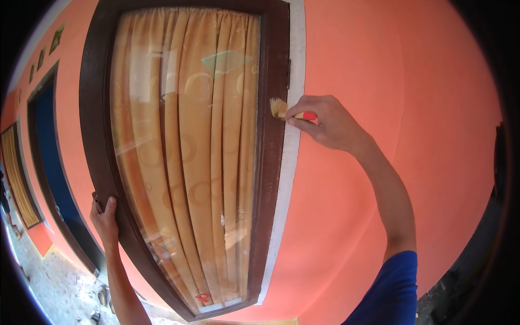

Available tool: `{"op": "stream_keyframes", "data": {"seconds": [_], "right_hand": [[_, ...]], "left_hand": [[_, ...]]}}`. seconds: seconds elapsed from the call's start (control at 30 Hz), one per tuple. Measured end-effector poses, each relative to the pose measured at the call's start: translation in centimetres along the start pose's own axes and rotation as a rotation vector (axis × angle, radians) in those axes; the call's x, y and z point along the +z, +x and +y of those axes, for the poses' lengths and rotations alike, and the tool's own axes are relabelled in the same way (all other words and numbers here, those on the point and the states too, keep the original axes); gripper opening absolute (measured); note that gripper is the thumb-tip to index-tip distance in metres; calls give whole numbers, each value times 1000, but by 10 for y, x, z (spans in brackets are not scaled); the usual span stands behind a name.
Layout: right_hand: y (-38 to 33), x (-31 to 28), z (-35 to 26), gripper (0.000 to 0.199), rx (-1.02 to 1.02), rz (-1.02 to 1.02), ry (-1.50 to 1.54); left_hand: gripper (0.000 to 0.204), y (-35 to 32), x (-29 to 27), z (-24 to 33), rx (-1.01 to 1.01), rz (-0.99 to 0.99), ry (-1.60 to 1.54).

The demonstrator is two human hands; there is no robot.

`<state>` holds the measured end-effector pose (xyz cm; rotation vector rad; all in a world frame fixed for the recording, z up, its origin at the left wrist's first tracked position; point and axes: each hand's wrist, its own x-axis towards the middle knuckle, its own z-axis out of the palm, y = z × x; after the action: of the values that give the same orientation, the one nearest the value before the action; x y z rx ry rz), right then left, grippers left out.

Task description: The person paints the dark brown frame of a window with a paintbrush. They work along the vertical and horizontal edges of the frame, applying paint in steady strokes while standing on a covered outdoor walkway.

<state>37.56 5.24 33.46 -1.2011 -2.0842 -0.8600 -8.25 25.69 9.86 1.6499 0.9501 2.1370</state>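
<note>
A small paintbrush (283, 110) with pale bristles and a red-and-cream handle lies level, bristles pointing left, touching the right side of a dark brown window frame (269, 162). The frame's wood looks glossy, surrounding glass.

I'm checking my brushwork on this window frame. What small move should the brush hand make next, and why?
Probably a short stroke down the frame's right side. The right hand holds the brush with its bristles at the edge of the dark brown window frame, beside the white strip, while the left hand grips the frame's left side.
</note>
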Motion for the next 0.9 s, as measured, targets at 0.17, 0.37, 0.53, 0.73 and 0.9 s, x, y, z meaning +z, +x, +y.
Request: {"op": "stream_keyframes", "data": {"seconds": [0.17,0.37,0.53,0.73,0.9], "right_hand": [[14,-20,-15,17,286,-425,115],[113,-46,58,25,60,397,48],[168,-44,59,17,182,986,92],[246,3,-15,18,41,1043,356],[250,-23,12,15,91,1016,970]], "left_hand": [[40,3,-4,-2,-66,1,61],[39,0,0,6,12,16,-43],[37,-5,4,18,33,20,-41],[36,-12,-6,38,28,44,0],[33,-10,0,39,42,19,-144]]}}
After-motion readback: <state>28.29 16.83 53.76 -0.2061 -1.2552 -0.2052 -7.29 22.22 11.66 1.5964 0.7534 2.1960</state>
